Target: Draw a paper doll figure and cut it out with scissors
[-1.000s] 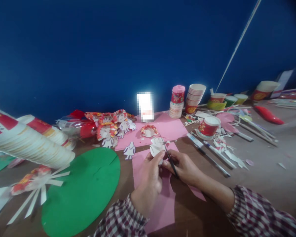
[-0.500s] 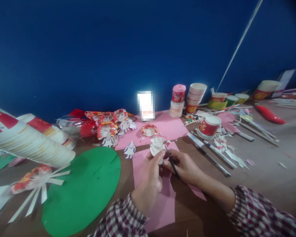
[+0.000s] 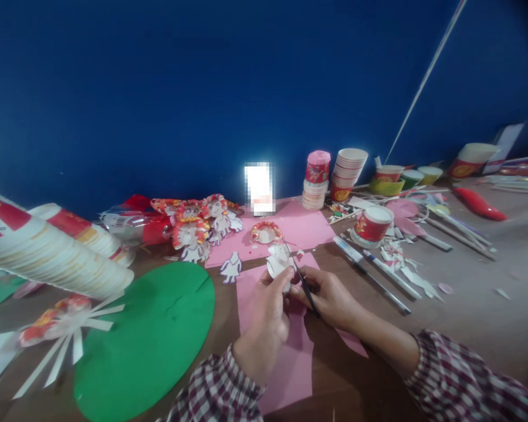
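My left hand (image 3: 273, 319) pinches a small white paper piece (image 3: 278, 262) between thumb and fingers, above a pink sheet (image 3: 286, 381). In my right hand (image 3: 330, 296) are scissors with dark handles (image 3: 307, 287); their thin blades point up and away, along the right edge of the paper. My right fingers cover part of the handles. Just beyond the paper lies a ring with a red and yellow rim (image 3: 266, 232). A white paper figure with a purple outline (image 3: 232, 268) rests on the table left of my hands.
A green paper oval (image 3: 145, 346) and leaning stacks of paper cups (image 3: 61, 258) fill the left side. Decorated paper figures (image 3: 191, 228) stand behind. Pens (image 3: 374, 275), a red cup (image 3: 373, 225), paper scraps (image 3: 416, 278) and upright cup stacks (image 3: 349, 170) are on the right.
The scissor blades appear slightly closer together along the paper's edge. Both hands stay in nearly the same place, and the view has shifted very slightly.
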`<state>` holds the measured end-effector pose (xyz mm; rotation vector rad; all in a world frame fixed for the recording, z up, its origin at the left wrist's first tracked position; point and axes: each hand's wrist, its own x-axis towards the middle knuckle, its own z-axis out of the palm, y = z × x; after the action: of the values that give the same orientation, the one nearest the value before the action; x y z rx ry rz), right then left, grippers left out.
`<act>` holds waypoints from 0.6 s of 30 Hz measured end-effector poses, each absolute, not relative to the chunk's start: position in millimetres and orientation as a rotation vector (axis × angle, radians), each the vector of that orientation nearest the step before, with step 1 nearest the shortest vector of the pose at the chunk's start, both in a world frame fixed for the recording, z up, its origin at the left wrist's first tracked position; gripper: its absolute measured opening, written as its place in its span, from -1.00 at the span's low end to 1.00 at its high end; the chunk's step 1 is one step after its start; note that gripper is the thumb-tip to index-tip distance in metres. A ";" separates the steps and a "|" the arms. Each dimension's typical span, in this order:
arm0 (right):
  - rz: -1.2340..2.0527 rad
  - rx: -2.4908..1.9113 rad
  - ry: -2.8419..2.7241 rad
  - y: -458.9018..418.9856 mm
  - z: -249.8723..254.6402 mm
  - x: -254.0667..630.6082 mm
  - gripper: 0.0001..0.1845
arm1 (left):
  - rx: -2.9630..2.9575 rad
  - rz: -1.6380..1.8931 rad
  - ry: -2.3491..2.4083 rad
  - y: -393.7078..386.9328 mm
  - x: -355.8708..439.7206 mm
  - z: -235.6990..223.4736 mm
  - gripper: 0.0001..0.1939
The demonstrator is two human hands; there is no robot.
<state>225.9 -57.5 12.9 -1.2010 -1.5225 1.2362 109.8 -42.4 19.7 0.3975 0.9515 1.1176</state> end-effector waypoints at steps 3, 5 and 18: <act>1.235 -1.209 -1.511 -57.7 14.0 225.5 -0.74 | 0.389 1.123 0.947 -42.1 109.5 19.1 -0.73; 1.226 -1.221 -1.514 -58.1 14.0 225.6 -0.73 | 0.380 1.123 0.947 -41.8 109.6 19.8 -0.74; 1.212 -1.267 -1.503 -59.9 15.4 224.7 -0.74 | 0.347 1.092 0.909 -43.8 109.5 26.0 -0.72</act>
<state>224.7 -59.9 15.4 -1.2675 -1.5030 1.2118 109.5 -43.8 26.0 0.3471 0.9088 1.0918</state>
